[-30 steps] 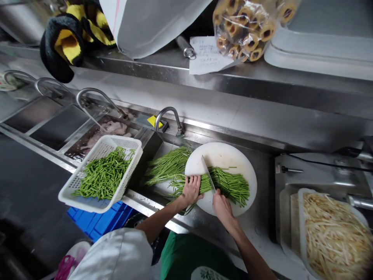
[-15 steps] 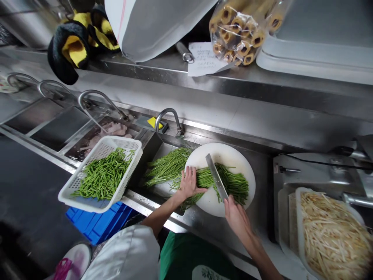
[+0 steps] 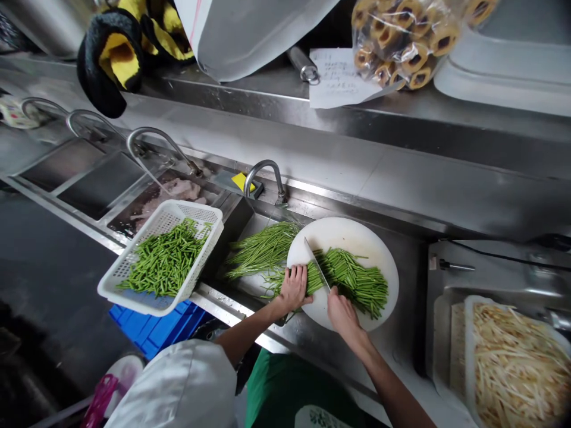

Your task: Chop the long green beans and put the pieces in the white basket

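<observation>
On the round white cutting board (image 3: 319, 309) lie long green stalks (image 3: 316, 279), with a pile of cut green pieces (image 3: 357, 279) to the right. My left hand (image 3: 294, 289) presses down on the uncut stalks at the board's left edge, its fingers curled over them. My right hand (image 3: 343, 314) is closed round the handle of a knife (image 3: 317, 264), whose blade stands across the stalks just right of my left hand. More long stalks (image 3: 263, 249) extend off the board to the left. The handle is mostly hidden in my fingers.
A white basket (image 3: 107, 285) of cut green pieces sits on the sink edge at left, above a blue crate (image 3: 156, 327). A curved faucet (image 3: 263, 166) rises behind the board. Pale meat (image 3: 178, 190) lies in another sink. At right is a tub (image 3: 470, 351) of pale strips.
The knife and my right hand have moved left, closer to my left hand. My left hand's spread fingers have drawn together over the stalks. The whole view has shifted slightly.
</observation>
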Demonstrator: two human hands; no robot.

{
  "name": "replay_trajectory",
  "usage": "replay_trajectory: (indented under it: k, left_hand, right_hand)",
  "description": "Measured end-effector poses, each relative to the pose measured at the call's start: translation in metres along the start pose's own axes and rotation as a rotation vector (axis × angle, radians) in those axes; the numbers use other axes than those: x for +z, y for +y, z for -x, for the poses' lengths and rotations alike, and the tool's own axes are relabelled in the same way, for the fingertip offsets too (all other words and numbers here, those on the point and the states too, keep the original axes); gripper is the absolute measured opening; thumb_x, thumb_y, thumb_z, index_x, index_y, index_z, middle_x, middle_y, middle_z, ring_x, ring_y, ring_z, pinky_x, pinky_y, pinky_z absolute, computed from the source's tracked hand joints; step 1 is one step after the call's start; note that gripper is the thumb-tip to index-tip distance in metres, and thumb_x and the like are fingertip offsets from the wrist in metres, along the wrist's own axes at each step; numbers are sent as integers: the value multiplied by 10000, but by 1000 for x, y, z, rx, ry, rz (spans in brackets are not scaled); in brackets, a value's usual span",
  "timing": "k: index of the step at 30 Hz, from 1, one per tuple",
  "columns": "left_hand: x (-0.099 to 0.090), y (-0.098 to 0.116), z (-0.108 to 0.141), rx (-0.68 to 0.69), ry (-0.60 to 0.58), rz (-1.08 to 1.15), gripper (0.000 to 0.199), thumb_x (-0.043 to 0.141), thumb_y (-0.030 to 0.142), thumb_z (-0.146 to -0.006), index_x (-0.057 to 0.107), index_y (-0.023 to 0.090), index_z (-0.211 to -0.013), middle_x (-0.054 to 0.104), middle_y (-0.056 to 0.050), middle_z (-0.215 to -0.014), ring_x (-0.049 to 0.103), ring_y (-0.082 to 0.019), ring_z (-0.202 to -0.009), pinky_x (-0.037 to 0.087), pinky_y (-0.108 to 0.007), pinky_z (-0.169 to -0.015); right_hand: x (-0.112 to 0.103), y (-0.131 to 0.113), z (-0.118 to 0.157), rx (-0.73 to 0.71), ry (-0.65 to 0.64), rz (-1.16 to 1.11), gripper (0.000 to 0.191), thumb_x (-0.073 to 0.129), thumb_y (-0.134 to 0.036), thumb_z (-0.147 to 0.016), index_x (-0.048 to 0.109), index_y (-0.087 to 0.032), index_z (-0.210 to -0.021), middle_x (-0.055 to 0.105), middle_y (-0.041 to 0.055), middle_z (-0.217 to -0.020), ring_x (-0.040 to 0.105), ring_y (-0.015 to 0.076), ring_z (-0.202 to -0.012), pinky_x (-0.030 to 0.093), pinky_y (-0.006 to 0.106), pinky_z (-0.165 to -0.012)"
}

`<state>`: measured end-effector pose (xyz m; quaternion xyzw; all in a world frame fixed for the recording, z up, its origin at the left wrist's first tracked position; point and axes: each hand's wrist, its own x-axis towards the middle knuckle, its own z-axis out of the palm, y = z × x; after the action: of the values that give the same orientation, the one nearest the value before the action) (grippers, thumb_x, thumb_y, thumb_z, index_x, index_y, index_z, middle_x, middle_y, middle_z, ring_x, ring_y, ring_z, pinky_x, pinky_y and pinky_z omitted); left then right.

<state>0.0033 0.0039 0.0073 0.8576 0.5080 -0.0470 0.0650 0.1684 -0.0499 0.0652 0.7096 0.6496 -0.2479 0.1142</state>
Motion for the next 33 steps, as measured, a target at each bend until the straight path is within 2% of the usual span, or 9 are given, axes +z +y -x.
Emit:
replay_trajectory:
  k: [5,9,12,14,17,21,24,28,33]
  left_hand:
    - [1,3,-4,-15,16,-37,925,655,615,-779,409,10,-1434,537,-225,-1289,494,-367,-1156,351,-521,-1050]
    - [0,25,-24,-31,28,-24,909,690,590,-771,433,-6,-1408,569,-220,-1208,519,-346,-1102,380,-496,-1019]
    - [-2,35,-38,-35,34,2,969,704,609,-748,397,1,-1436,566,-231,-1240,519,-353,-1139,362,-504,-1046]
    - [-3,30,-39,-46,58,34,1101,673,719,-703,337,15,-1479,515,-259,-1346,468,-395,-1245,321,-542,-1087]
    - [-3,7,-28,-101,84,97,1224,514,886,-668,280,33,-1514,406,-282,-1484,340,-440,-1388,272,-591,-1118]
    - [4,-8,-4,-118,71,124,1258,428,931,-661,284,15,-1511,411,-289,-1485,351,-448,-1393,288,-597,-1112]
    - [10,4,5,-117,81,97,1266,497,904,-640,302,-4,-1500,411,-288,-1479,356,-457,-1379,276,-588,-1124]
    - [13,19,7,-115,90,62,1150,584,774,-705,298,-2,-1504,443,-272,-1443,405,-426,-1323,279,-572,-1123]
    - [10,16,4,-77,89,18,1057,622,658,-767,293,-29,-1499,472,-265,-1400,437,-390,-1267,316,-533,-1105]
  right_hand:
    - [-8,25,-27,0,11,-66,299,339,-289,-1032,594,-144,-1085,764,137,-921,727,209,-839,372,272,-640]
    - [-16,57,-15,44,24,-67,288,346,-303,-1035,592,-155,-1017,762,127,-918,714,198,-833,332,277,-640]
    - [-22,66,5,80,66,-38,300,318,-305,-1041,576,-154,-1018,757,123,-880,711,207,-801,309,286,-623]
    - [-26,64,20,89,101,-5,299,312,-308,-1043,566,-152,-1025,750,115,-821,715,216,-756,296,292,-595]
    - [-25,57,39,47,127,22,289,315,-308,-1044,558,-153,-1031,742,97,-755,721,218,-706,292,294,-560]
    - [-13,43,51,-53,102,52,275,311,-249,-1038,563,-142,-1058,747,104,-764,737,224,-738,334,286,-560]
    - [-7,34,50,-51,41,91,276,304,-164,-1018,567,-114,-1084,753,130,-796,746,236,-777,376,283,-576]
    - [-6,23,38,-25,-40,69,281,323,-112,-989,565,-83,-1129,756,164,-867,746,236,-841,433,277,-630]
    - [-5,10,8,-3,-46,23,348,268,-158,-1015,528,-57,-1222,746,198,-948,736,251,-918,458,289,-698]
